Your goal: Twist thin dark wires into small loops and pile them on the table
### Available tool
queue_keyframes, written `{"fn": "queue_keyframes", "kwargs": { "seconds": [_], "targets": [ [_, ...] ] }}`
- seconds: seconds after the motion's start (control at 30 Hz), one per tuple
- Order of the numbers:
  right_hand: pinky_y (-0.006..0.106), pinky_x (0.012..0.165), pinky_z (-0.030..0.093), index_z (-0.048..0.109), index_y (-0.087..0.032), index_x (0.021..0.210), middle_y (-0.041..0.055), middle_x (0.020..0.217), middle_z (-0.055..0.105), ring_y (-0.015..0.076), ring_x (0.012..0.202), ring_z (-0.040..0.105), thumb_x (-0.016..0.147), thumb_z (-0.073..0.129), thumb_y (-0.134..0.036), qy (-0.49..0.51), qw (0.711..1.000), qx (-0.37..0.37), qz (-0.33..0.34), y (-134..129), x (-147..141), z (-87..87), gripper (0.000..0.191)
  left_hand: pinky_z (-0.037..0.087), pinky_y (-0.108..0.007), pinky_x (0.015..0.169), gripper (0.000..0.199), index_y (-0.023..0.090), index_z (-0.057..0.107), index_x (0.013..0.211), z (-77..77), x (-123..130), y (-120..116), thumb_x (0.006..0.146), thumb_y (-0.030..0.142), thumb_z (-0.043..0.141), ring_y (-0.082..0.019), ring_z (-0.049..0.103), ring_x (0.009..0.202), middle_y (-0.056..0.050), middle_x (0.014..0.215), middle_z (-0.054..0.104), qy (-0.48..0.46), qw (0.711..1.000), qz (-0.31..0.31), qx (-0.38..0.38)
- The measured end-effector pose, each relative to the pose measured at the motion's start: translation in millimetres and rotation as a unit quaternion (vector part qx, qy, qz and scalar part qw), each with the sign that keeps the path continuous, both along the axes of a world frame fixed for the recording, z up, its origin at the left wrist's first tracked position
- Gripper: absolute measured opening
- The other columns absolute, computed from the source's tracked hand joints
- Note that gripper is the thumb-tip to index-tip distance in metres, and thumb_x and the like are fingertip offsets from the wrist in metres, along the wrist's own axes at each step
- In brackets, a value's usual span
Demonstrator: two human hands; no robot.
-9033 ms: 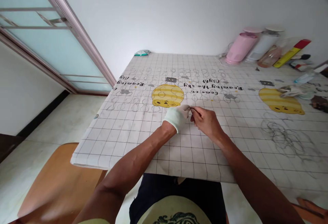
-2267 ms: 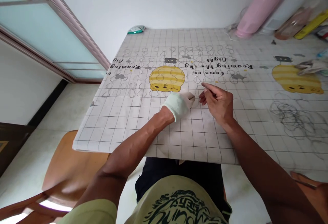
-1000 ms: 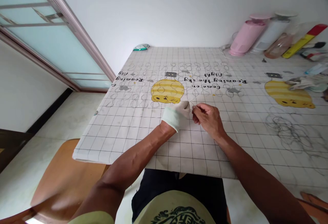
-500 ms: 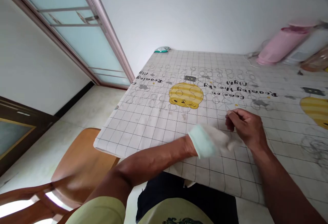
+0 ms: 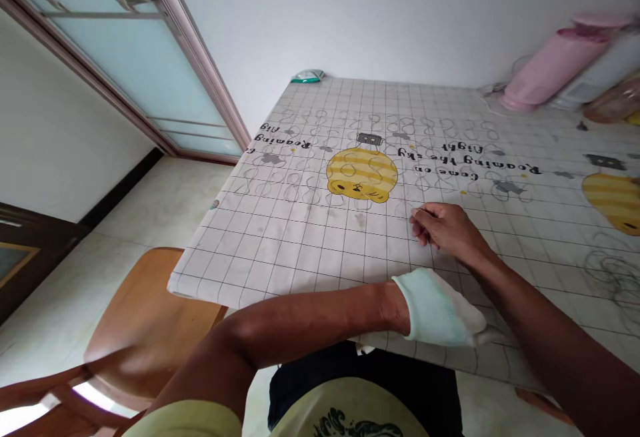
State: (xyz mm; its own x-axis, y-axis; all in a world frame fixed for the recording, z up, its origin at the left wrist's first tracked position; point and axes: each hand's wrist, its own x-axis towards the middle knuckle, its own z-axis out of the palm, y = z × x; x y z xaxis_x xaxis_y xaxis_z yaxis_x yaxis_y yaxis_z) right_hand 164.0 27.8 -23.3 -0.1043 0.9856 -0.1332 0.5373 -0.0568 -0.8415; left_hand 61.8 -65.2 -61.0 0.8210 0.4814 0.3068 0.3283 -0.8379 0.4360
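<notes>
My left hand (image 5: 440, 310) is inside a white knitted covering with a mint-green cuff (image 5: 423, 303), like a sock. It is over the table's near edge, close under my right forearm. The fabric tapers towards the right, and my fingers are hidden in it. My right hand (image 5: 440, 227) is farther in, just above the checked tablecloth (image 5: 300, 243), with thumb and fingertips pinched together. Whatever they may hold is too fine to make out. Thin loops of what looks like thread (image 5: 350, 170) lie in rows across the cloth, some over a printed yellow bear.
A tangle of thin dark strands (image 5: 613, 277) lies at the right. A pink thermos-like container (image 5: 550, 70) and other bottles stand at the back right. A green-and-white packet (image 5: 307, 77) sits at the far left corner. A wooden chair (image 5: 140, 317) stands left of the table.
My left hand in its covering has moved right and towards me. My right hand has moved left, fingertips still pinched. The camera view has shifted slightly.
</notes>
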Motion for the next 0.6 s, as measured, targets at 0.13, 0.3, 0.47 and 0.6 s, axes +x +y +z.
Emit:
{"fn": "queue_keyframes", "kwargs": {
  "seconds": [0.13,0.3,0.47,0.6],
  "targets": [
    [0.022,0.027,0.029,0.067,-0.019,0.067,0.0086,0.061,0.071,0.015,0.037,0.058,0.086,0.072,-0.036,0.059,0.997,-0.032,-0.027,14.1,-8.4,-4.1,0.026,0.027,-0.035,0.05,0.051,0.022,0.059,0.059,7.5,-2.4,1.0,0.1,0.052,0.058,-0.015,0.051,0.052,-0.001,0.058,0.061,0.035,0.999,-0.034,0.002],
    [0.022,0.028,0.024,0.068,-0.017,0.071,0.0102,0.063,0.072,0.0139,0.035,0.055,0.087,0.073,-0.033,0.064,0.992,-0.101,-0.049,24.3,-11.8,-1.8,0.023,0.02,-0.035,0.046,0.052,0.022,0.055,0.057,20.9,-9.0,2.4,0.102,0.049,0.056,-0.013,0.038,0.041,0.001,0.051,0.056,0.054,0.998,-0.033,-0.011],
    [0.022,0.03,0.025,0.068,-0.016,0.073,0.011,0.065,0.073,0.013,0.036,0.056,0.089,0.072,-0.031,0.052,0.991,-0.118,-0.034,26.1,-8.9,0.6,0.023,0.02,-0.034,0.046,0.051,0.021,0.061,0.062,21.4,-9.4,1.8,0.104,0.05,0.052,-0.012,0.033,0.039,0.002,0.049,0.054,0.063,0.997,-0.037,-0.003],
    [0.022,0.031,0.026,0.067,-0.016,0.074,0.0113,0.069,0.075,0.0126,0.038,0.058,0.091,0.069,-0.028,0.027,0.99,-0.134,-0.019,24.0,-6.8,1.5,0.022,0.023,-0.033,0.05,0.047,0.02,0.069,0.072,18.7,-8.4,0.4,0.106,0.045,0.049,-0.011,0.037,0.043,0.003,0.054,0.057,0.078,0.996,-0.045,0.015]
  ]
}}
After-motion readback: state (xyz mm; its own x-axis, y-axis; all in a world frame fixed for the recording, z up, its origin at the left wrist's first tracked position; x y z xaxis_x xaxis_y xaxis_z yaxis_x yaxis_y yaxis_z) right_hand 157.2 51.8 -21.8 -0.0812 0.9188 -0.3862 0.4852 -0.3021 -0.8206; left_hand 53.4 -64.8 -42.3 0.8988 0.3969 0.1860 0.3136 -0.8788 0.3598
